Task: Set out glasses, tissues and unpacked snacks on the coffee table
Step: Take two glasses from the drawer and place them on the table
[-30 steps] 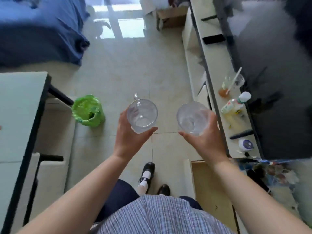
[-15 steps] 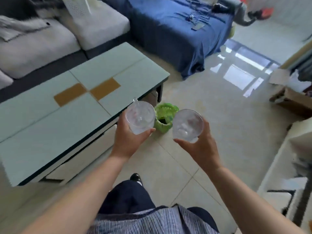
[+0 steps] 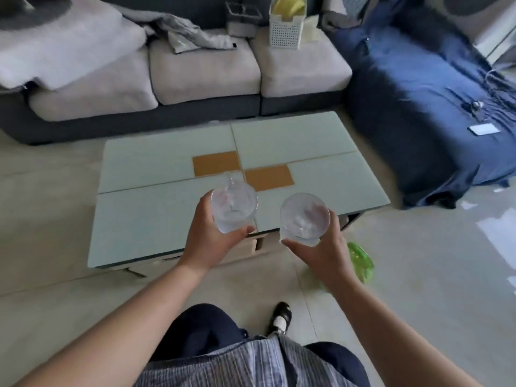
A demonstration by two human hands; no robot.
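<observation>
Left hand: the left hand [image 3: 208, 241] is curled around a clear glass mug [image 3: 234, 209], thumb across the near side and fingers wrapped behind – a firm hold with no slack in it.
Glass mug: upright, mouth facing up, a small handle poking out on the far side; it is held in the air above the near edge of the coffee table [image 3: 156, 219], not touching it.
Right hand: the right hand [image 3: 324, 251] cups a second clear glass [image 3: 305, 220] from below and behind, thumb under the base, fingers round the far side.
Second glass: tilted slightly toward the person, rim wide and round, held above the table's near right corner – just beside the mug, the two not touching.
Coffee table: low, pale green glass top split into four panels, with two tan rectangles [image 3: 243, 170] at the centre where the seams meet.
Sofa: a grey sofa [image 3: 203, 71] stands behind the table, with a rumpled grey cloth [image 3: 190, 34] on one cushion and a white perforated basket [image 3: 285, 29] holding something yellow on the next.
Blue cover: a dark blue sheet [image 3: 424, 107] drapes over furniture to the right of the table; a white flat object [image 3: 484, 129] lies on it.
Floor: pale tiles; a green bin [image 3: 360, 261] shows partly behind the right wrist.
Person: striped shirt, dark trousers, one black shoe [image 3: 280, 319] with a white sock.
</observation>
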